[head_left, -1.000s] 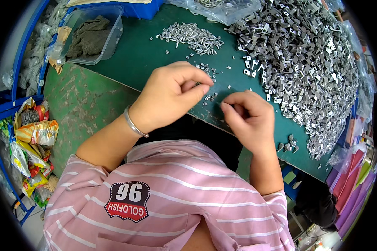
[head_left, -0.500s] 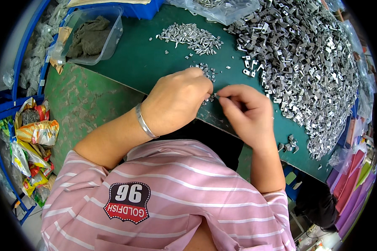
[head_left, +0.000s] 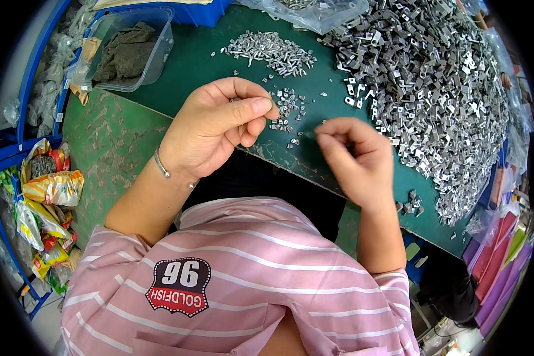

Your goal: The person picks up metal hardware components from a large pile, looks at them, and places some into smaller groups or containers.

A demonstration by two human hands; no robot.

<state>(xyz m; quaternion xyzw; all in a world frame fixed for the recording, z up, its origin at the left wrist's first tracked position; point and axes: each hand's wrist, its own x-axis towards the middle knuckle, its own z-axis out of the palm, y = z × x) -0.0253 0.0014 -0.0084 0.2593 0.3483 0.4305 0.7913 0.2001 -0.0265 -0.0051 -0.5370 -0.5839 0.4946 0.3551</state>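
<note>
My left hand (head_left: 216,127) is raised over the table's near edge, its thumb pressed to the bent index finger. Anything inside that pinch is hidden. To the right, my right hand (head_left: 359,160) also has thumb and forefinger together, low over the green table (head_left: 219,62); what it holds, if anything, is too small to make out. Between the hands and a little farther off lies a scatter of small square metal nuts (head_left: 288,107). Behind them is a heap of small silver screw-like pieces (head_left: 273,52).
A large mound of bent metal brackets (head_left: 427,89) covers the table's right side. Several loose brackets (head_left: 410,204) lie near the right edge. At the far left stands a clear plastic tub (head_left: 163,56) with grey cloth (head_left: 127,56). A plastic bag (head_left: 314,15) lies at the back.
My left hand has drawn back left and turned, showing its palm side and uncovering the nuts. The right hand has shifted slightly right, so the hands are farther apart.
</note>
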